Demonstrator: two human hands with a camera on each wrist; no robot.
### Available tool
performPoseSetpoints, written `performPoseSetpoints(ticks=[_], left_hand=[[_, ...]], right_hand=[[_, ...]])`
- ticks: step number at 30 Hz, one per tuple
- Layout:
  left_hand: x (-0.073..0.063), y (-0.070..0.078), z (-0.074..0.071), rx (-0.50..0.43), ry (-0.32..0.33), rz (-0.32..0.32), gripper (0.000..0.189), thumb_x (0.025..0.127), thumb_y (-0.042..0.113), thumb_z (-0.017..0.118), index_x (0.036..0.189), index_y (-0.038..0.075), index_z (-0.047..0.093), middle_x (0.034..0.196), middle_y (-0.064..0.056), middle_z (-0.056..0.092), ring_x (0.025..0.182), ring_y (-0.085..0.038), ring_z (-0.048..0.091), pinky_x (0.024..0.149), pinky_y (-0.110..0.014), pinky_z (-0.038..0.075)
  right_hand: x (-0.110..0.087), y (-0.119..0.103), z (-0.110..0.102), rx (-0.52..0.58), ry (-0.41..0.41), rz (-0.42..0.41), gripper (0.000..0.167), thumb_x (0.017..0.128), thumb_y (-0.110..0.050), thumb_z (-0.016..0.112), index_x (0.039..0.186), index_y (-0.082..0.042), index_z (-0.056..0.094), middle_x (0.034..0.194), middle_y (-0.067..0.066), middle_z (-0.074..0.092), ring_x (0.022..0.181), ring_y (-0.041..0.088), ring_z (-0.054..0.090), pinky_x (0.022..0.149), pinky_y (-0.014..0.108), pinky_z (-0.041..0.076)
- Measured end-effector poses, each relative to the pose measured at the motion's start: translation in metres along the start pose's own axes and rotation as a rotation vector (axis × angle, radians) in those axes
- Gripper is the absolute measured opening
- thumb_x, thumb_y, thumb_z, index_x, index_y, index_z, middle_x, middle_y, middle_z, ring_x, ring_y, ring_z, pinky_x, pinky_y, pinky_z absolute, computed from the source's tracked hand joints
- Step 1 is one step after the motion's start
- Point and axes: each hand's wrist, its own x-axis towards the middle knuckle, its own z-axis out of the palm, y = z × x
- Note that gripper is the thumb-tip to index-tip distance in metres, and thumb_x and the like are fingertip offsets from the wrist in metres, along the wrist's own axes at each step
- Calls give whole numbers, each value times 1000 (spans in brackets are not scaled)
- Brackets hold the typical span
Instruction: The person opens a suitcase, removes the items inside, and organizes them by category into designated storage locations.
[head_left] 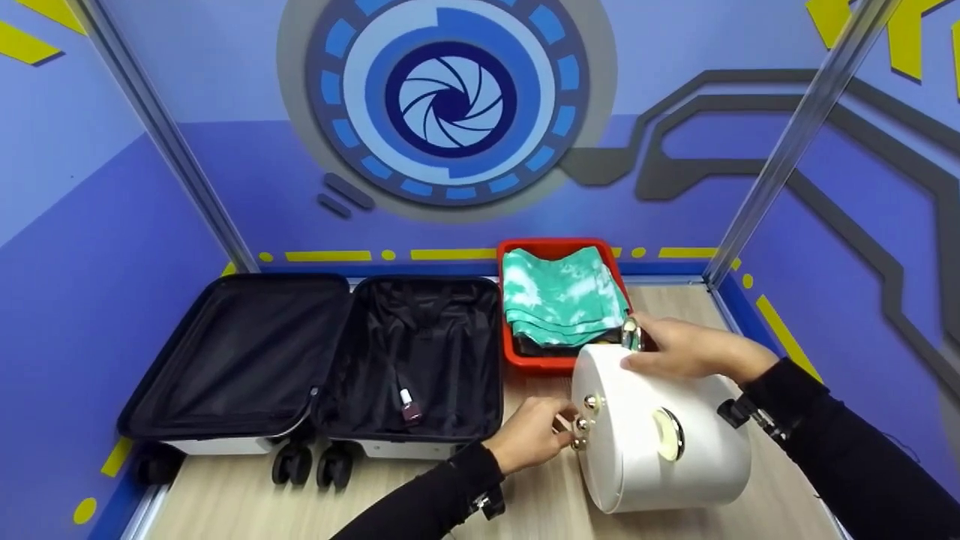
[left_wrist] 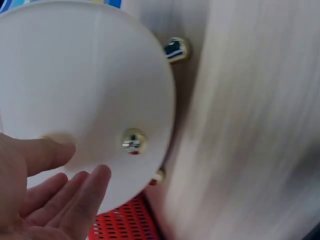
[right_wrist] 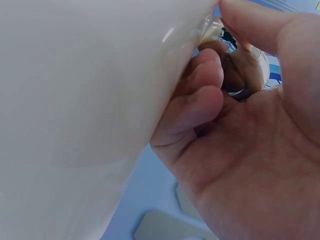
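Note:
A white rounded case [head_left: 671,442] with shiny gold fittings stands on the right of the wooden surface, its flat face toward the left. Its top edge is in the grip of my right hand [head_left: 679,349], whose fingers curl around a gold fitting [head_left: 632,334]; the right wrist view shows these fingers [right_wrist: 200,107] bent against the white side. My left hand [head_left: 531,433] is at the flat face, beside several small gold knobs [head_left: 582,425]. Up close in the left wrist view, its thumb and fingers are spread apart in front of the face, near one gold knob [left_wrist: 134,141].
An opened suitcase [head_left: 427,352] with black lining lies at left. One half holds a small dark bottle with a white cap [head_left: 410,409]. Behind the case, a red basket [head_left: 544,366] carries folded green-and-white cloth [head_left: 562,296]. Blue panels [head_left: 240,180] and metal posts enclose the surface.

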Motion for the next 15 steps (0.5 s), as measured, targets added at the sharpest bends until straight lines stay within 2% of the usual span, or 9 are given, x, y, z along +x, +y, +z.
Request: performPoseSetpoints(ticks=[6,9,15], left_hand=[[-2,-13,12,52,-26,-64,25,94,13,85,116,4,79,111,-9,84,97,-12,80,77,-13,57],[-1,-18,16,53,-31,-64,23,94,18,86,112,6,80,107,-7,85,96,-14,80,78,-14,57],[1,-22,22,23,-38,-49,18,93,13,85,108,4,79,101,-7,85,84,-1,73,72,-11,53]], right_hand=[[0,1,1,-14,10,-32,67,107,-44,72,155,-6,44,120,14,69,108,23,69,86,37,61],[1,1,1,-7,6,-23,67,107,-45,72,155,-7,44,120,14,69,106,23,70,83,35,63],[0,1,0,-5,-1,-6,67,107,-45,71,155,-7,43,118,15,69,102,22,71,79,34,63]])
